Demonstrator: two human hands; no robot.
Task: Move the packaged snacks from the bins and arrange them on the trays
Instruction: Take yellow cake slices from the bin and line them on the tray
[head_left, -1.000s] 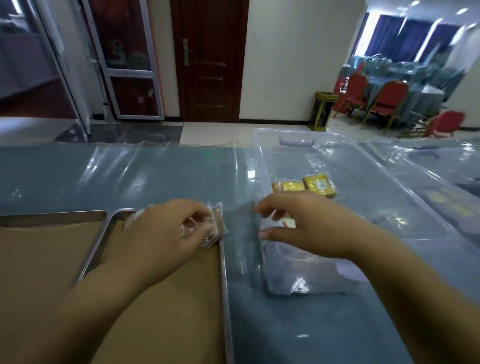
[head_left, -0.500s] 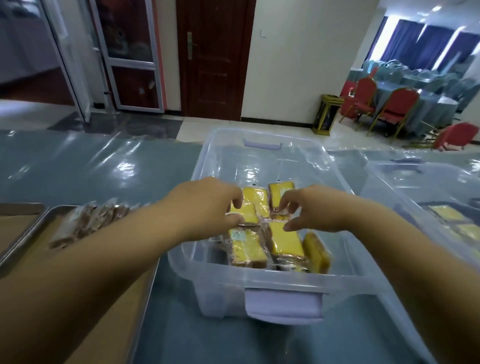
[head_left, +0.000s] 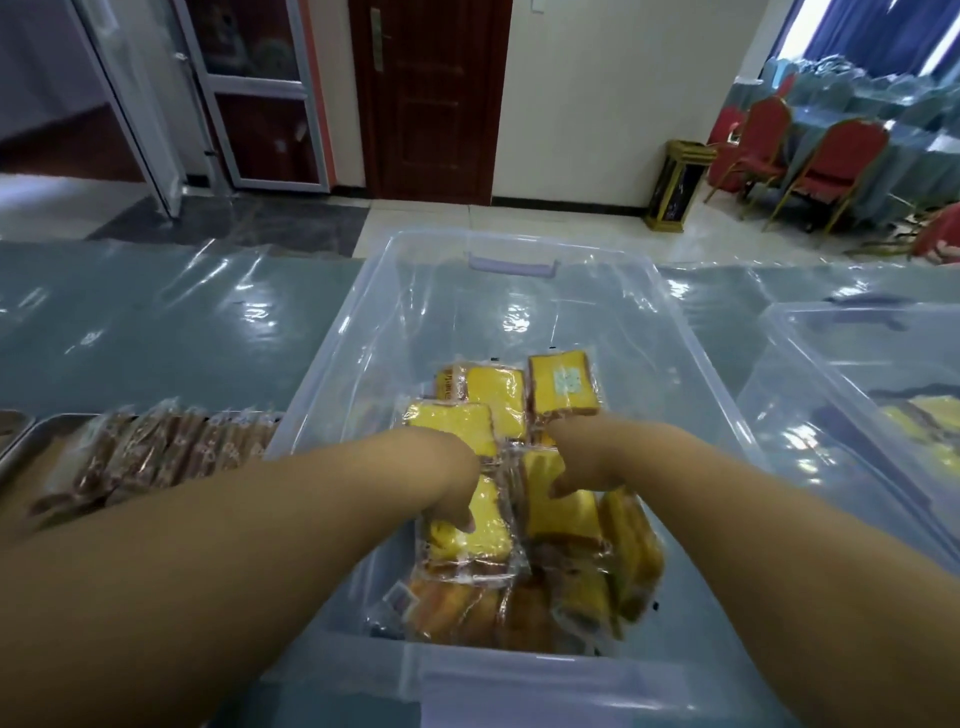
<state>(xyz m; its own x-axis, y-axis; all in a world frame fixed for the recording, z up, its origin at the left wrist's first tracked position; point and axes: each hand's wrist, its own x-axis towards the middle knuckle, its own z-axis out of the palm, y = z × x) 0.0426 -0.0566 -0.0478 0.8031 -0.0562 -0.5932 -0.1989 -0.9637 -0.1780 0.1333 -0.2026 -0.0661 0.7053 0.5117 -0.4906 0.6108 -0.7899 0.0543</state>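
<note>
Packaged snacks (head_left: 524, 499): yellow cake slices sealed in clear film, piled loosely in the near half of the clear bin (head_left: 675, 322); some lie flat, others stand on edge at the near wall.
Handling estimate: light and soft; the cake would likely crush under a hard squeeze, and the glossy film looks slippery. Hold across the flat faces or by the crimped film edge, with light pressure.
Left hand (head_left: 447, 483): inside the bin, fingers curled down onto a slice near the middle of the pile. Grip state: cannot tell whether it has closed on the packet; the fingertips are hidden behind the hand.
Right hand (head_left: 587, 457): inside the bin, just beside the left, thumb pressed on the top face of a flat slice. Grip state: the fingers are out of sight, so a closed pinch cannot be confirmed.
Tray (head_left: 31, 436): on the table (head_left: 156, 332), left of the bin, carrying a row of brown wrapped snacks (head_left: 171, 447).
Second bin (head_left: 883, 374): at the right, with more yellow packets.
Step in hand: judged as pick-up from the bin.
</note>
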